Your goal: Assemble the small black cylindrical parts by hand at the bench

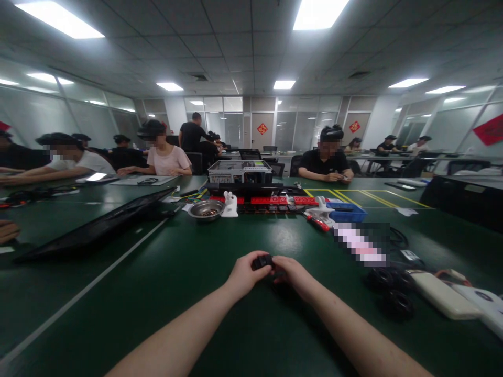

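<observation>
Both my hands meet over the middle of the green table (196, 309), around a small black block-shaped part (262, 261). My left hand (244, 275) grips it from the left, thumb and fingers closed on its side. From the right, the fingertips of my right hand (293, 273) are closed against its other end. Its exact kind is too small and dark to make out. My palms hide the underside of the part.
Ahead stand a metal bowl (205, 210) with small bits, a white stand (230, 205), red strips (271, 200), an open computer case (240, 172) and a blue tray (346, 213). A black panel (98, 225) lies left; black round parts (396, 301) and a cream box (446, 295) right. Several people sit beyond.
</observation>
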